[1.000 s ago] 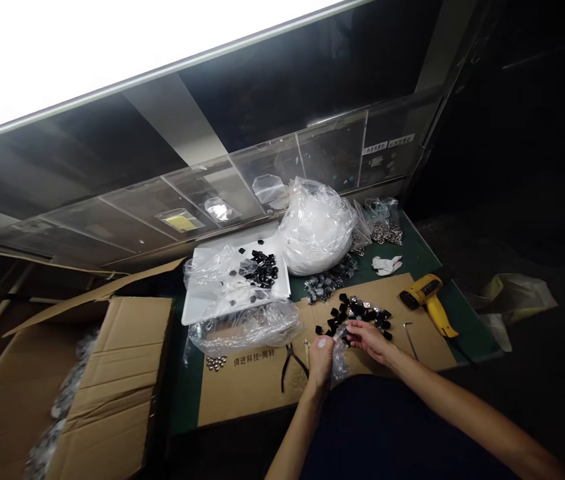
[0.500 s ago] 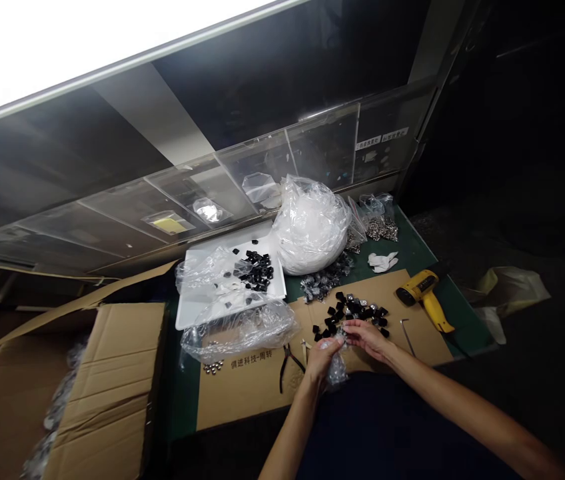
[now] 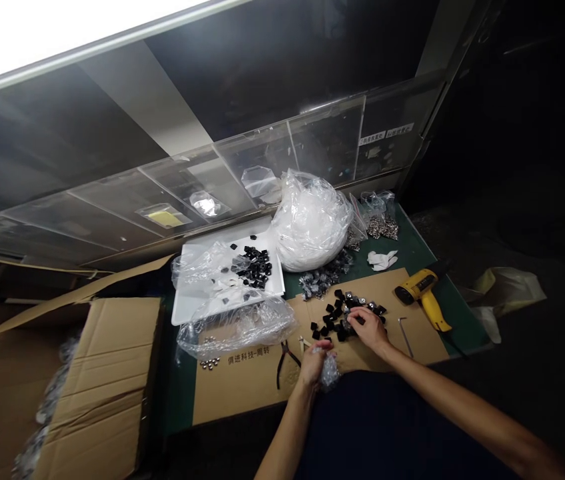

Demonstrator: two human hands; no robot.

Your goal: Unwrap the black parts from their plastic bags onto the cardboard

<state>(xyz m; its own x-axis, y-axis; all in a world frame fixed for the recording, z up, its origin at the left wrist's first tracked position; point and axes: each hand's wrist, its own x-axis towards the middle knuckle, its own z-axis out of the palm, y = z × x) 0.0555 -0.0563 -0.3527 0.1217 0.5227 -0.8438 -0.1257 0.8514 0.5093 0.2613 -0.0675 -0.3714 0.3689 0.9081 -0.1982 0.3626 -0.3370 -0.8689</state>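
Observation:
My left hand (image 3: pixel 313 363) is closed around a small crumpled clear plastic bag (image 3: pixel 330 372), which hangs beside it near the cardboard's front edge. My right hand (image 3: pixel 370 330) reaches over a pile of small black square parts (image 3: pixel 332 313), some showing metal faces. Its thumb and fingertips are pinched together at the pile; whatever lies between them is too small to make out. Beneath both hands is a flat cardboard sheet (image 3: pixel 242 390) with printed characters. Black-handled pliers (image 3: pixel 286 363) lie left of my left hand. A hex key (image 3: pixel 405 337) rests right of my right forearm.
A yellow heat gun (image 3: pixel 425 298) lies at the right. Behind stand a big bag of white material (image 3: pixel 310 223), a white tray (image 3: pixel 182 303) with black parts and bags of metal pieces (image 3: pixel 382 225). An open carton (image 3: pixel 100 373) stands left. Small metal rings (image 3: pixel 209 363) lie at the cardboard's left.
My hands have separated. The right has moved forward onto the black parts, while the left has drawn slightly back and left with the plastic bag. The camera view has shifted a little.

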